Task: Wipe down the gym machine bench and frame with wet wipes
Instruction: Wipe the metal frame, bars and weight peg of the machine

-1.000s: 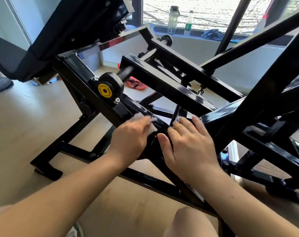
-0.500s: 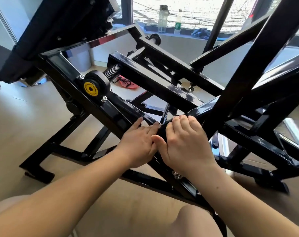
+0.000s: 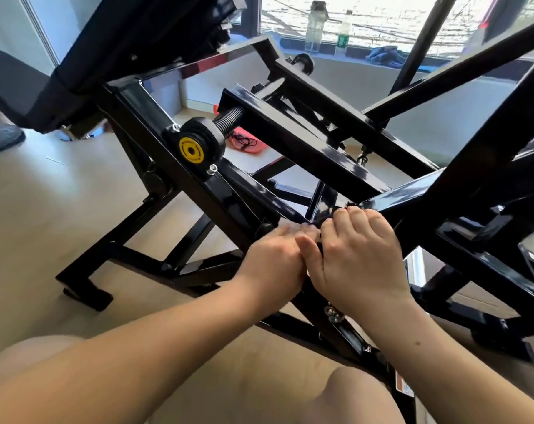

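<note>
I have both hands low in the middle of the frame, where its glossy black bars cross. My left hand lies on the near sloping bar with its fingers stretched out and pressed together. The wipe shows only as a pale blur at those fingertips, and I cannot tell how much of it sits under the hand. My right hand is just right of it, touching it, with the fingers curled over the bar at the joint and the thumb lying up against my left hand.

The bench, padded in black, tilts up at the far left. Below it a yellow disc caps a black hub on the frame, with a coiled spring running out behind it. Its raised marks are too small for me to read.

A red and white sticker sits on the bar at the near right, its print too small to make out. On the far sill stand a clear bottle and, to its right, a bottle with a green label, whose writing is illegible. A blue cloth lies further right. An orange item lies on the floor beyond the frame.
</note>
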`<state>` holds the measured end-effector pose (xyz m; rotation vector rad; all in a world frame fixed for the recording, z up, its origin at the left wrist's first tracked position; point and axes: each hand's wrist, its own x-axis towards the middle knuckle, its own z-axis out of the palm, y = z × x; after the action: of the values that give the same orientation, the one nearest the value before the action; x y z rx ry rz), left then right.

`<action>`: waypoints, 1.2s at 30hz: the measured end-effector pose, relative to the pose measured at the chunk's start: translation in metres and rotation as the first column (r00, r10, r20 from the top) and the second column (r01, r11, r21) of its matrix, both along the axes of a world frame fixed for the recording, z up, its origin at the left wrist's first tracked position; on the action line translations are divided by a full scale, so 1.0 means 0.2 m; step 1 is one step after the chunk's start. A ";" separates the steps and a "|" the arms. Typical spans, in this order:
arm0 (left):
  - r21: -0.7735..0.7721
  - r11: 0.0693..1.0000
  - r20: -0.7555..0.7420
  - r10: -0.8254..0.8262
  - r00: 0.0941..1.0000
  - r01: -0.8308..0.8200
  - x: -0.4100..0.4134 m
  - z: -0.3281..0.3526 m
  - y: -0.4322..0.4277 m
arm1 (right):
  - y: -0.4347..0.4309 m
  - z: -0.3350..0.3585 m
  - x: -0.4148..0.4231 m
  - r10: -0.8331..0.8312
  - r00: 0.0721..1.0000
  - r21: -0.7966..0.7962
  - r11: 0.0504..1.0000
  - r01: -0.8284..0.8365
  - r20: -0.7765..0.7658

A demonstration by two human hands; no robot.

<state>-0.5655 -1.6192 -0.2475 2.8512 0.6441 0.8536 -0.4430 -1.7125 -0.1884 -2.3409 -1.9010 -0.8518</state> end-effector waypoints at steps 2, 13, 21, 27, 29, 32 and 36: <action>-0.133 0.990 0.093 -0.039 0.995 0.051 -0.08 0.06 0.02 | 0.01 0.00 -0.01 -0.004 1.000 0.042 0.999 0.004 0.003; 0.122 0.975 -0.208 0.205 0.956 -0.183 -0.24 0.24 0.24 | 0.08 -0.06 0.00 0.062 0.998 0.187 0.981 -0.058 -0.017; -0.452 0.863 0.112 0.306 0.945 -0.226 -0.13 0.10 0.09 | 0.04 -0.03 0.00 0.118 0.991 0.051 0.992 -0.115 -0.066; -0.763 0.613 0.528 0.411 0.743 0.204 0.02 0.25 -0.05 | -0.24 0.09 -0.07 0.443 0.829 0.532 0.818 -0.218 -0.341; -0.755 0.631 0.405 0.235 0.883 0.178 0.11 0.22 -0.11 | -0.33 0.12 -0.03 0.393 0.833 0.663 0.748 -0.042 -0.390; -0.626 0.776 0.070 0.150 0.986 -0.074 0.21 0.13 -0.19 | -0.37 0.14 0.06 0.349 0.753 0.661 0.735 0.150 -0.558; -0.730 0.682 0.127 0.079 0.989 0.039 0.28 0.26 -0.17 | -0.36 0.17 0.12 0.335 0.619 0.569 0.791 0.225 -0.710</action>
<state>-0.5104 -1.6528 -0.1947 2.0283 0.7767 0.6036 -0.4192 -1.7836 -0.1542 -1.7407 -1.0687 -0.2360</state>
